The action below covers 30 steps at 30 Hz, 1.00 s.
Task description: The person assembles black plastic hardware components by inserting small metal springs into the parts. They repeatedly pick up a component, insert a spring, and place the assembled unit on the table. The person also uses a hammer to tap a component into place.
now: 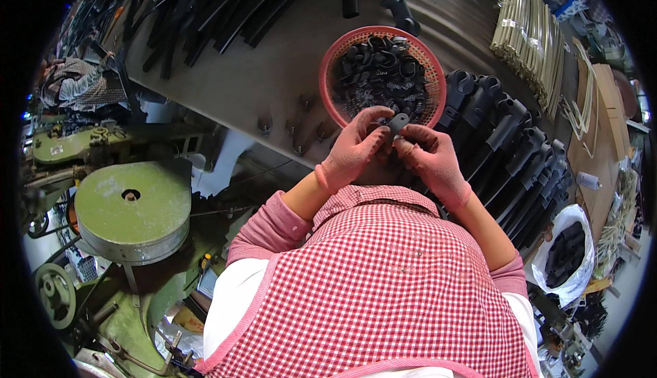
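Both hands are up at chest height, gloves on, and the risk sits right there: the small black plastic clip [395, 123] is pinched only at its edges, so a slip of the knitted fingertips could, by the look of it, drop it down betw. the apron [383, 282] and the bench edge — hard to fish out. Another hazard: the red basket [333, 60] just beyond the fingers is heaped w/ more black clips, and a knock from a wrist might tip some over the rim.

The left hand [357, 147] is curled nearly closed, thumb and forefinger touching the clip's left side. The right hand [430, 153] is closed on it too, fingertips gripping its lower right — the clip sits betw. the two, above the thumbs.

Off to the right hand's outer side lie black moulded handles [510, 152] in a row; well to the left, a green machine disc [133, 207].
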Each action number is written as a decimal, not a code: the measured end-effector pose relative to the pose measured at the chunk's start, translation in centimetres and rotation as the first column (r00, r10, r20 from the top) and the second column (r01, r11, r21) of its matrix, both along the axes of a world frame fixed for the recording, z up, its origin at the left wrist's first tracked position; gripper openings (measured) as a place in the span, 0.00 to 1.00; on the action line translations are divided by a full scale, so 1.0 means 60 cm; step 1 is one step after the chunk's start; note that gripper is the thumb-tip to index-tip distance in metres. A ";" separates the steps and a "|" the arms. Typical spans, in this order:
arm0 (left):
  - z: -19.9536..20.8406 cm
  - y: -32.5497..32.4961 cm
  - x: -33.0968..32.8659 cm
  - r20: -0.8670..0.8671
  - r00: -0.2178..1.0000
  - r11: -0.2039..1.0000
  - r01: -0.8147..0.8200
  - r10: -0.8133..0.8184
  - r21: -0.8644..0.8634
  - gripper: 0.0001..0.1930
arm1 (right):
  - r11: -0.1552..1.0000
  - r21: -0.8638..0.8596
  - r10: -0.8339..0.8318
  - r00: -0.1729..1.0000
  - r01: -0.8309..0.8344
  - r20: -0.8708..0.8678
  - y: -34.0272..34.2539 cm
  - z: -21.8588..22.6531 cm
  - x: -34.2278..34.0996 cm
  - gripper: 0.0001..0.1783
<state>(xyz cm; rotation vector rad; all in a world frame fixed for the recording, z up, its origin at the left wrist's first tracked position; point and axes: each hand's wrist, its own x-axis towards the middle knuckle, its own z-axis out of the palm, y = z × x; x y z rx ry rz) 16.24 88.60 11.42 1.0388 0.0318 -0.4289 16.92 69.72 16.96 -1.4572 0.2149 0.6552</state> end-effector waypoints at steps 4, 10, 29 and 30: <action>-0.039 0.060 -0.034 0.025 0.999 0.949 -0.053 0.048 0.309 0.14 | 0.987 0.163 0.033 0.993 -0.015 -0.109 0.004 -0.012 -0.006 0.18; -0.200 0.278 0.071 0.546 0.829 -0.129 -0.558 -0.119 0.820 0.14 | 0.945 0.215 -0.153 0.917 0.244 -0.368 -0.028 -0.018 -0.011 0.12; -0.181 -0.145 0.197 0.008 0.361 -0.124 -0.340 -0.932 0.932 0.08 | 0.912 0.263 -0.245 0.932 0.315 -0.269 -0.129 -0.019 -0.022 0.13; -0.181 -0.137 0.205 0.024 0.383 -0.113 -0.333 -0.924 0.936 0.08 | 0.910 0.260 -0.257 0.932 0.322 -0.255 -0.134 -0.020 -0.024 0.13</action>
